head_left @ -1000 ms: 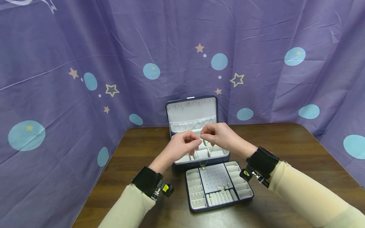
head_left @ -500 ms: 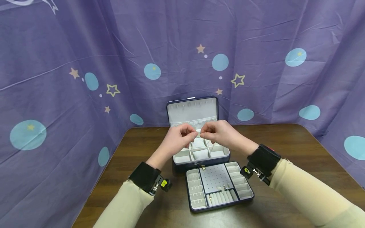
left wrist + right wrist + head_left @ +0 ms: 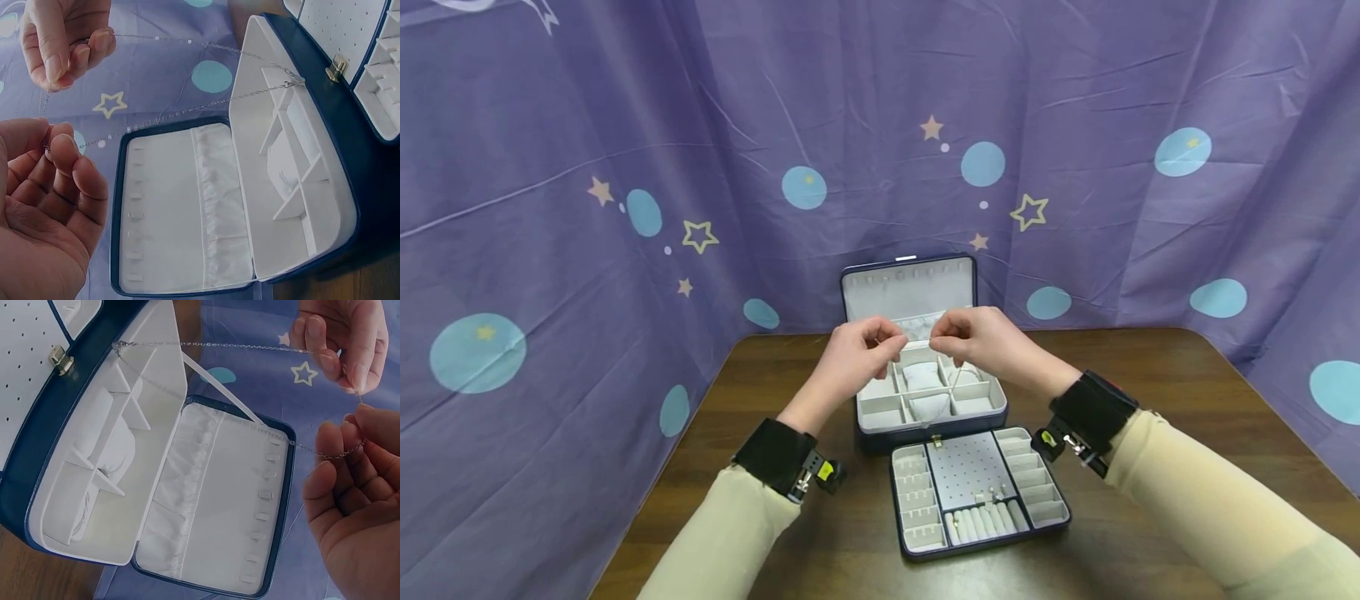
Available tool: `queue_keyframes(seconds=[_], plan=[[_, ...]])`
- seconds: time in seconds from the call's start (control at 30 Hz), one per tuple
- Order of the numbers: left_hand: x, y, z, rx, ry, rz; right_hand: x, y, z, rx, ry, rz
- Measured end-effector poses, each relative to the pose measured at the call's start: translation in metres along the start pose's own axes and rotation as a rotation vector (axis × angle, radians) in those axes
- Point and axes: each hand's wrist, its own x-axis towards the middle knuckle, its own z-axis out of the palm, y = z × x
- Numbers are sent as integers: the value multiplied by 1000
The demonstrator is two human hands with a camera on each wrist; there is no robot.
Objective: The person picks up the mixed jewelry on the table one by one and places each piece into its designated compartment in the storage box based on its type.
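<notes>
My left hand (image 3: 856, 357) and right hand (image 3: 981, 337) are raised above the open jewelry box (image 3: 880, 435), a small gap between their fingertips. Between them hangs a thin silver necklace (image 3: 128, 129). Each hand pinches the chain between thumb and forefinger, with a short stretch running from one to the other. From there the rest of the necklace (image 3: 212, 345) dips in a long loop toward the front rim of the box. White dividers split the box into compartments, and white cushions (image 3: 922, 377) sit in some of them.
Behind stands the box's upright lid (image 3: 906, 287), with small hooks and a gathered pocket. A shallow tray (image 3: 966, 475) lies in front on the wooden table (image 3: 1120, 400), holding ring rolls (image 3: 988, 522) and small jewelry pieces. A purple curtain (image 3: 865, 100) surrounds the table.
Both hands have risen, the left also shifting left, so the gap between them is wider. The necklace, still pinched by both, has moved up with them.
</notes>
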Motion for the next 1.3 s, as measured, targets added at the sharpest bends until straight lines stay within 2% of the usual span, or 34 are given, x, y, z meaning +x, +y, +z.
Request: queue_keyframes(seconds=[0.43, 0.8, 1.3], plan=[[10, -10, -6, 39, 48, -22, 19, 4, -1, 17, 30, 14], [22, -22, -10, 56, 126, 5, 37, 5, -1, -2, 84, 35], [36, -32, -11, 86, 204, 6, 55, 8, 3, -10, 104, 67]])
